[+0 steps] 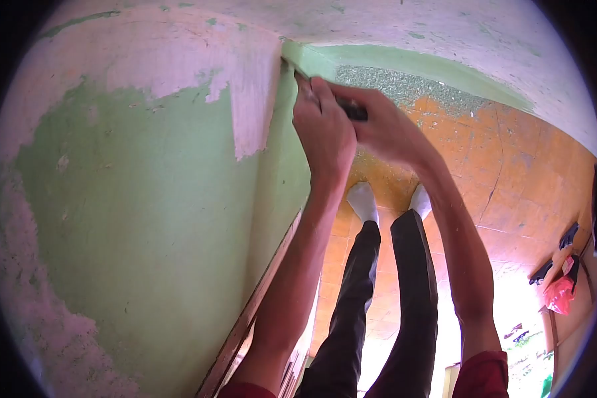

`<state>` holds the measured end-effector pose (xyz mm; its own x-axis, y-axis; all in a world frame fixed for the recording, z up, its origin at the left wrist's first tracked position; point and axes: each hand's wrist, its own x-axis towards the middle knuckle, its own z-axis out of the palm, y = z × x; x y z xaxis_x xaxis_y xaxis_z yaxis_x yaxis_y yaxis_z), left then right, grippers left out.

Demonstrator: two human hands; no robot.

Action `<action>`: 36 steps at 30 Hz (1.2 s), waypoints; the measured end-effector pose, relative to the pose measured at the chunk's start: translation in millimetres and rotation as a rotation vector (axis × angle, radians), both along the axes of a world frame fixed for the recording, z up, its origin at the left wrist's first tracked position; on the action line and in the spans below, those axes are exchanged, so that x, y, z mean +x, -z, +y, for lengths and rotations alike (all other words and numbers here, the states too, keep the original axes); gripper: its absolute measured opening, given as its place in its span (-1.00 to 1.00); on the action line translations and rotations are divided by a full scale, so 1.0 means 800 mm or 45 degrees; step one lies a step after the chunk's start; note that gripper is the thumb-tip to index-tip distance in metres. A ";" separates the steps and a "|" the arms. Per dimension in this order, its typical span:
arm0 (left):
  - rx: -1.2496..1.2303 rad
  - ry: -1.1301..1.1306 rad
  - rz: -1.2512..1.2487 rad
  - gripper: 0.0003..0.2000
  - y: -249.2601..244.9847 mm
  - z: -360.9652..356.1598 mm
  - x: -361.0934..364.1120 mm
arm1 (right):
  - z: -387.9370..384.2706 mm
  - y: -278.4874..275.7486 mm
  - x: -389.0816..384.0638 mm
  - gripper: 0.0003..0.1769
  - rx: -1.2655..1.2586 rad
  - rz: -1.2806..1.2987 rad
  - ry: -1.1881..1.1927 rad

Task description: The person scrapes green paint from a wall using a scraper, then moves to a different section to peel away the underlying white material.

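Note:
My left hand (324,129) and my right hand (381,123) are closed together around a paint scraper. Its dark handle end (353,109) shows between them, while much of the grip is hidden by my fingers. The thin blade points up and left, with its tip at or very near the inner corner of the wall. Left of the hands, the wall (146,172) carries green paint, with pale, stripped patches (252,86) along its top and far left. A narrow green strip (285,152) runs down beside my left wrist.
Green flakes (411,86) litter the orange tiled floor (464,159) along the wall's base. My feet in white socks (363,201) stand below the hands. A wooden frame (245,318) is by my left forearm. A red plastic bag (560,295) and dark items lie at right.

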<state>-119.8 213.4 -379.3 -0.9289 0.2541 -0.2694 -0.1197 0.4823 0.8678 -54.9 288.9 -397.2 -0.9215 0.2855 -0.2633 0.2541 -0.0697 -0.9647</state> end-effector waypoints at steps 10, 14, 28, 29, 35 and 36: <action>-0.625 0.431 -0.060 -0.52 0.095 -0.078 0.047 | -0.072 0.105 0.074 -0.37 0.130 -0.347 0.000; -0.857 0.832 0.061 -0.65 0.120 -0.220 0.180 | -0.100 0.146 0.272 -0.47 0.116 -0.928 -0.017; -1.115 -0.040 -0.787 -0.48 -0.176 -0.430 0.375 | -0.074 -0.216 0.776 -0.54 0.075 -1.585 0.260; -1.027 -0.010 -0.844 -0.45 -0.206 -0.431 0.384 | -0.075 -0.231 0.778 -0.54 0.093 -1.571 0.248; -0.855 -0.046 -0.726 -0.38 -0.258 -0.465 0.509 | -0.027 -0.298 0.720 -0.60 0.110 -1.427 0.231; -0.919 -0.050 -0.687 -0.39 -0.258 -0.472 0.530 | -0.017 -0.307 0.705 -0.54 0.090 -1.370 0.235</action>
